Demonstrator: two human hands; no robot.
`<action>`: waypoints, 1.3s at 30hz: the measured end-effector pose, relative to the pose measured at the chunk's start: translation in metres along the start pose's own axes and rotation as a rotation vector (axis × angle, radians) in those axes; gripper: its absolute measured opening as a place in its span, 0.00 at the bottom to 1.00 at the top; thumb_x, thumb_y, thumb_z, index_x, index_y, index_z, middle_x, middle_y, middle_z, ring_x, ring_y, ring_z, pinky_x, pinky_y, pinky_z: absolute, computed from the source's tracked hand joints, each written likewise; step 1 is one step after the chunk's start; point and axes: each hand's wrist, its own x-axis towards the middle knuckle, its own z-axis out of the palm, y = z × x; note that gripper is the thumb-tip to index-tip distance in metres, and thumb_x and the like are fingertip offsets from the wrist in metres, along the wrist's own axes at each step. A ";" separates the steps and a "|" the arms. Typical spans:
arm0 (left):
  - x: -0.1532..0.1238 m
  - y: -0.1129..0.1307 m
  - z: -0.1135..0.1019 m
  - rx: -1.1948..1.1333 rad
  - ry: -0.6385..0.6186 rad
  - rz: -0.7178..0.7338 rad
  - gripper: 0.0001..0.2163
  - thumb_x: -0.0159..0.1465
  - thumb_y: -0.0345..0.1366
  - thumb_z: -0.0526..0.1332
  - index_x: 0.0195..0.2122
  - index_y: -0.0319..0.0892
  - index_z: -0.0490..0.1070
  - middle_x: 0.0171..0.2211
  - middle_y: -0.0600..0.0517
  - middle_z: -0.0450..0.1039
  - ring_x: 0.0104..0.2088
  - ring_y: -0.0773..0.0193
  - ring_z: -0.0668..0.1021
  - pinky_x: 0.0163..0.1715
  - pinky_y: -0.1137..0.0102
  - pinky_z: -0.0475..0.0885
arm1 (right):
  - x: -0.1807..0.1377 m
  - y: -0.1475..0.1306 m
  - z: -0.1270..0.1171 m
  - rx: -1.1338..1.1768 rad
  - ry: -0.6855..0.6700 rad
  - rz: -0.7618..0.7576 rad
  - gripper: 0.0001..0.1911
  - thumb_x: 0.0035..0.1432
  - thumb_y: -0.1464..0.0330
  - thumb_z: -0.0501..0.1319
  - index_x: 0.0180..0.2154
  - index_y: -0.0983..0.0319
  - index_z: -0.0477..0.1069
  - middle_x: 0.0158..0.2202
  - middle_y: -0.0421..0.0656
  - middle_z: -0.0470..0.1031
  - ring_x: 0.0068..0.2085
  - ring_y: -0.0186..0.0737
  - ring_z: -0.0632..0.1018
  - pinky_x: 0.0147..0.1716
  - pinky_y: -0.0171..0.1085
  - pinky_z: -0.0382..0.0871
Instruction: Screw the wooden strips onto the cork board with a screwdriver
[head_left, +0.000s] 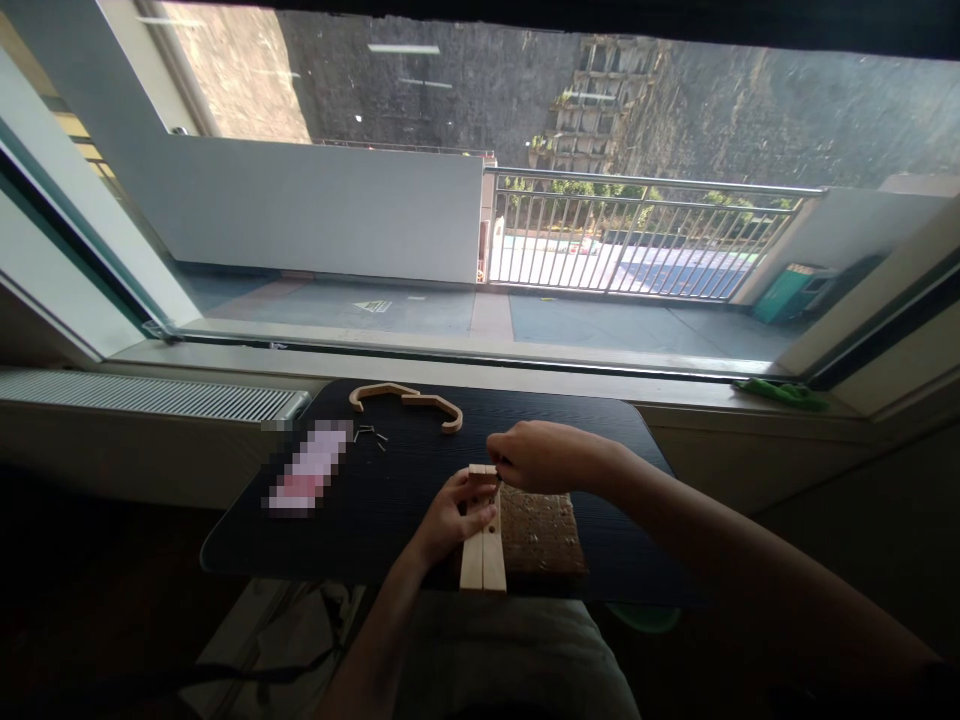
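Note:
Two pale wooden strips [482, 565] lie side by side at the near edge of the black table, with a dark hole showing in the right one. My left hand [448, 518] wraps round their upper part, the thumb lying across the front. Above their far end, my right hand [529, 455] is closed on a thin, dark, rod-like tool [497, 484] that points down at the wood. Its handle is hidden in my fist. Just right of the strips, under my right hand, sits a brown, rough-topped block [541, 530].
Two curved wooden hooks [442, 405] lie at the back of the black table [315, 545]. Several small screws [367, 432] are scattered left of centre, beside a blurred pink item [311, 468]. A radiator [150, 395] stands at left; a green cloth [780, 393] rests on the windowsill.

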 end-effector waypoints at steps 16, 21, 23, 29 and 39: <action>0.000 0.000 -0.001 0.002 0.007 -0.006 0.14 0.53 0.42 0.72 0.39 0.44 0.83 0.49 0.44 0.75 0.53 0.49 0.75 0.56 0.58 0.70 | -0.002 -0.004 -0.007 0.026 -0.082 0.048 0.11 0.65 0.69 0.55 0.46 0.66 0.69 0.38 0.50 0.78 0.33 0.42 0.77 0.23 0.34 0.57; 0.000 0.000 0.000 0.001 0.010 0.000 0.14 0.53 0.44 0.72 0.38 0.44 0.82 0.48 0.44 0.75 0.51 0.50 0.75 0.56 0.58 0.70 | 0.001 -0.006 -0.009 0.026 -0.074 0.065 0.12 0.66 0.67 0.56 0.47 0.66 0.70 0.39 0.50 0.78 0.35 0.42 0.77 0.24 0.34 0.59; 0.000 0.001 -0.001 -0.001 -0.003 -0.008 0.14 0.54 0.44 0.71 0.39 0.44 0.82 0.49 0.44 0.74 0.52 0.50 0.75 0.55 0.58 0.70 | 0.003 -0.005 -0.009 0.026 -0.071 0.069 0.13 0.66 0.65 0.56 0.46 0.66 0.71 0.39 0.51 0.78 0.35 0.42 0.77 0.25 0.34 0.59; -0.001 0.004 -0.002 0.021 -0.029 0.015 0.14 0.56 0.42 0.70 0.41 0.44 0.82 0.49 0.44 0.74 0.52 0.51 0.75 0.55 0.59 0.70 | 0.008 -0.004 -0.010 -0.002 -0.052 0.086 0.15 0.67 0.62 0.55 0.43 0.66 0.74 0.38 0.51 0.79 0.35 0.42 0.77 0.26 0.35 0.60; -0.001 0.006 -0.001 0.034 -0.027 0.015 0.12 0.56 0.42 0.69 0.38 0.42 0.82 0.49 0.43 0.73 0.51 0.49 0.75 0.54 0.58 0.70 | 0.007 -0.006 -0.004 -0.038 0.031 0.061 0.19 0.65 0.57 0.56 0.47 0.65 0.72 0.35 0.50 0.80 0.35 0.47 0.79 0.26 0.37 0.61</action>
